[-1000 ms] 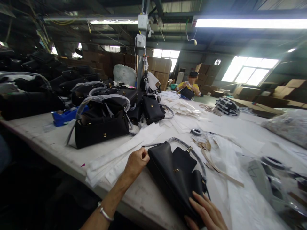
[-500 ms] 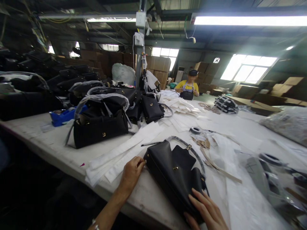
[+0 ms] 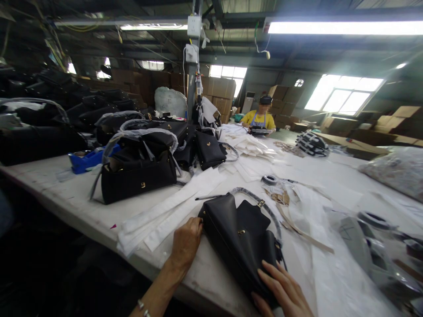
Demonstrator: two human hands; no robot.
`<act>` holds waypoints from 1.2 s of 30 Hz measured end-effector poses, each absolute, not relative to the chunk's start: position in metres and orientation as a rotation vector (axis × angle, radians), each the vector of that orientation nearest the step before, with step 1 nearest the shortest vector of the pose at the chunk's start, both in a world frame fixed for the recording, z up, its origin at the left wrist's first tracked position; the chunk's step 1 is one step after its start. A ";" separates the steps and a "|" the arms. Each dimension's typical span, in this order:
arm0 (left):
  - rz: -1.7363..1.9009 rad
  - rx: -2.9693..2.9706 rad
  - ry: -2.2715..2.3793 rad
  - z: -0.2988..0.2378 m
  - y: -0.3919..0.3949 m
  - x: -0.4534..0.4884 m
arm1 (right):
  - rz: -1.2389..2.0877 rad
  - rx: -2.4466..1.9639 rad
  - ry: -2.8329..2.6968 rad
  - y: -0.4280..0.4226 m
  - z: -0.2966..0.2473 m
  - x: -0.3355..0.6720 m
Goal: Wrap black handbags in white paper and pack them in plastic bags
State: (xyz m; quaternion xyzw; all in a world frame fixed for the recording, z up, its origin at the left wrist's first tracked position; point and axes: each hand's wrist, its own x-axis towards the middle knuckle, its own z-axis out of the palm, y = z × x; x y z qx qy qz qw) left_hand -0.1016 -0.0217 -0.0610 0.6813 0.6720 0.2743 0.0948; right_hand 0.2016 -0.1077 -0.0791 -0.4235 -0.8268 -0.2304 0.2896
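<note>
A black leather handbag (image 3: 228,237) lies tilted on the table in front of me, its flap raised and a small gold clasp showing. Its handle (image 3: 276,211), wrapped in clear plastic, arcs behind it. My left hand (image 3: 187,242) is closed, with its fingertips pinching at the bag's left end; what exactly they grip there is partly hidden. At the near right end, my right hand (image 3: 286,286) holds the bag, fingers laid over the front and thumb lower down. Long white strips (image 3: 178,211) lie just left of the bag.
More black handbags (image 3: 140,176) crowd the table's left side, beside a blue tape dispenser (image 3: 89,160). To the right are a tape roll (image 3: 269,179), a brown strip (image 3: 307,237) and a clear plastic-covered grey object (image 3: 366,246). A person in yellow (image 3: 261,119) works at the far end.
My left hand has turned and shifted slightly right, its fingers curled more tightly at the bag's end. The right hand has barely moved. The far person's bag is lower.
</note>
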 end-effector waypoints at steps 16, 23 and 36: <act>1.083 1.621 2.010 -0.051 -0.003 -0.109 | -0.535 -1.207 -2.187 -0.108 -0.073 0.182; 1.258 1.110 1.568 -0.046 -0.004 -0.131 | -0.351 -1.311 -2.111 -0.109 -0.048 0.173; 0.969 1.099 1.159 -0.053 -0.070 -0.061 | 0.087 -1.504 -2.058 -0.077 -0.003 0.128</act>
